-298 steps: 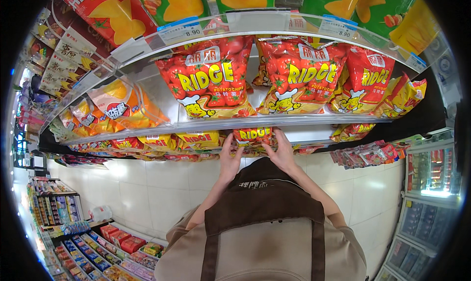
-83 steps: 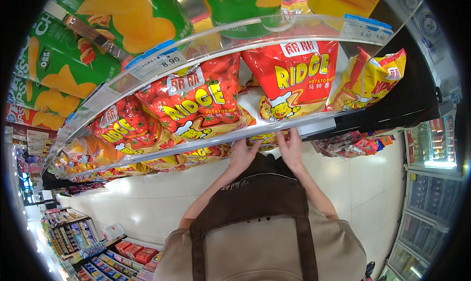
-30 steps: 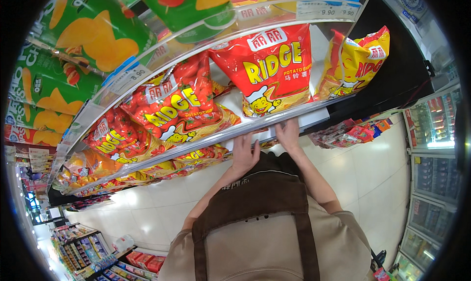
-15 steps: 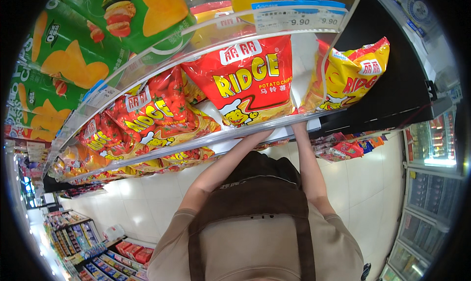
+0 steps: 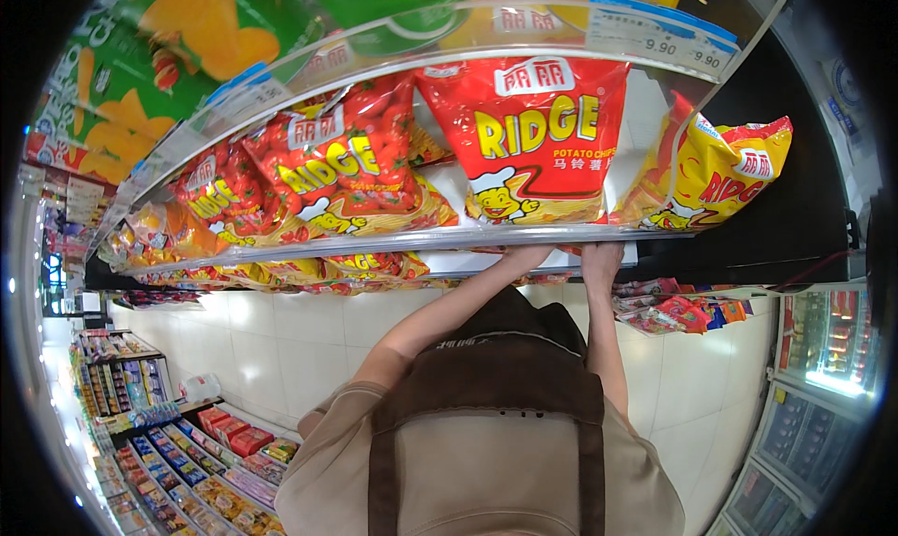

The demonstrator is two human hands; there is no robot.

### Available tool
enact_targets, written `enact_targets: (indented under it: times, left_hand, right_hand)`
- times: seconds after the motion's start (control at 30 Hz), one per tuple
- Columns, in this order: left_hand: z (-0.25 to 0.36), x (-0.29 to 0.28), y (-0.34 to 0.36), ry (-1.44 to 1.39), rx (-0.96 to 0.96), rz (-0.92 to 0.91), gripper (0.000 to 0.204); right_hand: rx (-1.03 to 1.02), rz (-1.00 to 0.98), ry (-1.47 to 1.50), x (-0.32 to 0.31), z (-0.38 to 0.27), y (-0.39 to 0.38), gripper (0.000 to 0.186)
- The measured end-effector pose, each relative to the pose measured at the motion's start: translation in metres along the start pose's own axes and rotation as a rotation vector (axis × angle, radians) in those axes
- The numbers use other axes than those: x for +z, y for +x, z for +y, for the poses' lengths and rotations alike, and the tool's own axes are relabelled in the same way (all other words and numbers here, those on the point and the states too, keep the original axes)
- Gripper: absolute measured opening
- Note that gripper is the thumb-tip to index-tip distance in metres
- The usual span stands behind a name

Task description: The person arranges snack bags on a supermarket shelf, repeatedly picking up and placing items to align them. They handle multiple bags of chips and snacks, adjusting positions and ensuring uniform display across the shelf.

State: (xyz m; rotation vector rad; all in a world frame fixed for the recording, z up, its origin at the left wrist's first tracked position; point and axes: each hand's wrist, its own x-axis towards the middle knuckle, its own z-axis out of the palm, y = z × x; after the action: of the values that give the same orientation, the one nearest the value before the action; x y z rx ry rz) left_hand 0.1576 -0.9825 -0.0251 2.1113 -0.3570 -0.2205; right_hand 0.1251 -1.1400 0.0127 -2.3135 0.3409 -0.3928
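Both of my arms reach forward under the front edge of a shelf of potato chip bags. My left hand and my right hand are side by side at the level below, over a white shelf surface. The shelf edge hides the fingers of both hands, so what they hold, if anything, does not show. A sliver of red packaging shows between them. Just above the hands stands a red chip bag, with a yellow chip bag leaning at its right.
Tomato-patterned chip bags fill the shelf's left part behind a clear front strip. Yellow bags lie on the level below. Green chip bags stand above. Small hanging packets are low at right, near glass-door coolers. Snack racks stand behind left.
The view has shifted, so the shelf and bags sit farther right. Slightly more of both hands shows below the shelf edge. The displayed bags keep their places.
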Motion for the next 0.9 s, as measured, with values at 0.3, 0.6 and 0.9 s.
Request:
enact_targets:
  times: [0.3,0.6,0.9]
  left_hand:
    - [0.059,-0.051,-0.054,0.129,0.083,0.214,0.057]
    - [0.044,-0.094,-0.140,-0.061,0.131,0.235,0.066]
    - [0.015,-0.121,-0.193,-0.088,0.004,0.390,0.065]
  right_hand:
    - [0.121,-0.027,0.367,-0.012,-0.018,-0.042,0.051]
    - [0.032,-0.103,0.614,-0.025,-0.074,-0.115,0.066]
    - [-0.150,-0.191,0.487,0.010,-0.109,-0.143,0.073]
